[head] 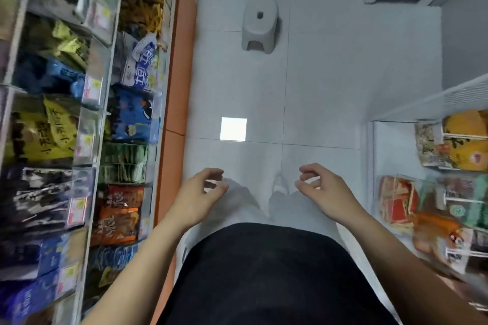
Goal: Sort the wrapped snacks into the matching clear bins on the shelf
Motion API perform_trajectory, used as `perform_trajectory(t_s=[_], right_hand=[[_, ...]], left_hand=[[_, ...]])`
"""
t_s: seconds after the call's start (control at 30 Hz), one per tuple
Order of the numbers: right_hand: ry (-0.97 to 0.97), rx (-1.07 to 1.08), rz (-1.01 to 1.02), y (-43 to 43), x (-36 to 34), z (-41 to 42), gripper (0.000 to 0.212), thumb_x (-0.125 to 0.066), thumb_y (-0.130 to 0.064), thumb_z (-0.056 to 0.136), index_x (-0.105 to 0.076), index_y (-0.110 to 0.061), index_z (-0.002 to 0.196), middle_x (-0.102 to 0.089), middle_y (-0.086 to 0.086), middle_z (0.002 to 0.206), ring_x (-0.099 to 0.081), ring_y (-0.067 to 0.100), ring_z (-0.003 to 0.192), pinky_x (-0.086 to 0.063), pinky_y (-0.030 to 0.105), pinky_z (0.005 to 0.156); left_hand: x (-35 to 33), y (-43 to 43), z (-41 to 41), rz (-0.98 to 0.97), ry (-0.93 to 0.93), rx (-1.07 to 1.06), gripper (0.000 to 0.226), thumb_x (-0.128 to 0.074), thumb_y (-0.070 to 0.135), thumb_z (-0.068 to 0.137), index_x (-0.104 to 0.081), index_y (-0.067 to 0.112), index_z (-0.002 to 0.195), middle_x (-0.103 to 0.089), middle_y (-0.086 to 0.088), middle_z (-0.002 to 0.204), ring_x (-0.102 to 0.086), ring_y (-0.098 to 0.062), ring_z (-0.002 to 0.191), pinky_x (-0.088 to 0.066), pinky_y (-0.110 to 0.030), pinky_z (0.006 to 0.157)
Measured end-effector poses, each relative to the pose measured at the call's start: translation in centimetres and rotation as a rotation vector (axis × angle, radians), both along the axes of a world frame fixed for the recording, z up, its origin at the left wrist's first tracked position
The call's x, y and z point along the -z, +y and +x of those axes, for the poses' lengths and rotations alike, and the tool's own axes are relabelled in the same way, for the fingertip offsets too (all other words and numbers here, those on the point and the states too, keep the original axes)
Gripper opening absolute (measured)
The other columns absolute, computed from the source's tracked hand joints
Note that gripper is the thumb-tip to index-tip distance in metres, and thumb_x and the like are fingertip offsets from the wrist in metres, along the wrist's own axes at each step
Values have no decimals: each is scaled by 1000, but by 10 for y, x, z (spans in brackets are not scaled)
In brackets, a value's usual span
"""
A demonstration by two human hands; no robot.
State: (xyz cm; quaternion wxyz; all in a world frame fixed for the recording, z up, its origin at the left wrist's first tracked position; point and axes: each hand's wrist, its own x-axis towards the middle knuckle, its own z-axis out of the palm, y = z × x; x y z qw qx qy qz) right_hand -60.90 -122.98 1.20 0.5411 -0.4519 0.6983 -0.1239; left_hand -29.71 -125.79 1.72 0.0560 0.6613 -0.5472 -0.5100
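The tiled floor (317,82) is an open lane from 6 o'clock up to 12 o'clock. A small grey stool (260,26) stands in it at 12 o'clock, with room on both sides. At 9 o'clock a shelf (104,124) of clear bins (87,140) packed with snack bags (134,113) blocks the way. At 3 o'clock a second shelf (433,99), also full, blocks it too. The left hand (196,195) and right hand (324,192) hang over the lane, touching nothing.

A grey plastic stool (260,25) stands on the pale tiled floor (330,87), well beyond the left hand (196,195) and right hand (323,190). A bright square reflection (233,129) lies nearer, ahead of the left hand. An orange base panel (182,60) runs along that hand's outer side.
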Motion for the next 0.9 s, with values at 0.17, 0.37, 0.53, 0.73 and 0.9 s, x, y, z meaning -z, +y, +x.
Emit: perform_trajectory(t_s=[0.17,0.37,0.53,0.73,0.9], right_hand=[[2,-88,-13,-139,0,15,30,-65,-43,91,-57,-37,118,-61,-20,107,-62,-3,85,-43,15,70],[26,-46,15,-272,4,31,28,-64,-42,92,-54,-39,118,-59,-22,106,-62,0,87,-44,14,71],[63,48,81,-338,-2,13,28,-68,-35,91,-61,-29,118,-64,-15,107,-61,0,99,-41,15,81],[95,97,139,-441,10,-24,29,-67,-37,90,-60,-34,118,-64,-18,109,-62,-4,91,-44,18,77],[77,16,118,-564,22,-48,28,-65,-37,90,-60,-35,118,-63,-18,110,-62,-4,90,-47,22,80]], left_hand=[[8,-89,10,28,-6,-73,37,-63,51,88,-57,39,122,-63,24,114,-60,10,98,-46,-14,79],[24,-238,24,25,-8,-27,49,-54,70,76,-58,42,117,-61,29,111,-60,8,96,-49,-19,84],[14,-381,2,-17,30,59,38,-61,54,85,-60,36,119,-63,22,112,-62,0,98,-49,-22,81],[21,-519,-53,9,55,150,33,-61,50,88,-59,37,119,-61,24,112,-59,5,99,-48,-22,84],[28,-602,-67,8,-2,111,37,-60,50,89,-58,35,122,-61,23,114,-60,2,100,-49,-21,82]])
